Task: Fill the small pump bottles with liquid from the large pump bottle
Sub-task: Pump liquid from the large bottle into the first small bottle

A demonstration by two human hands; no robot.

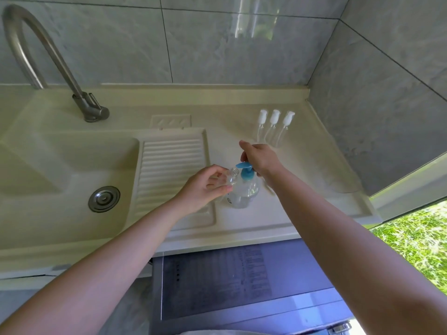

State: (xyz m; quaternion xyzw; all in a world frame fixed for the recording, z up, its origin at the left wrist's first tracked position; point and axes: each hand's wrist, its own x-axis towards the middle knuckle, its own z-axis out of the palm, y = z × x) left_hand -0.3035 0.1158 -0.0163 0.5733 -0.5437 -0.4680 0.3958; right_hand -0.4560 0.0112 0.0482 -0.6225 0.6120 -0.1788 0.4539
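on countertop [302, 180]: three capped small bottles [274, 128], one large pump bottle [244, 189].

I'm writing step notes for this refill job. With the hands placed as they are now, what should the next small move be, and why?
Probably press the blue pump head down. The right hand rests on it, and the left hand holds an uncapped small bottle with its open mouth just under the spout, so a press should send liquid from the large bottle into it.

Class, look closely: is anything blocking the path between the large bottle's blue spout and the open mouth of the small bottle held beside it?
Nothing visible. The small bottle is tilted right at the blue pump.
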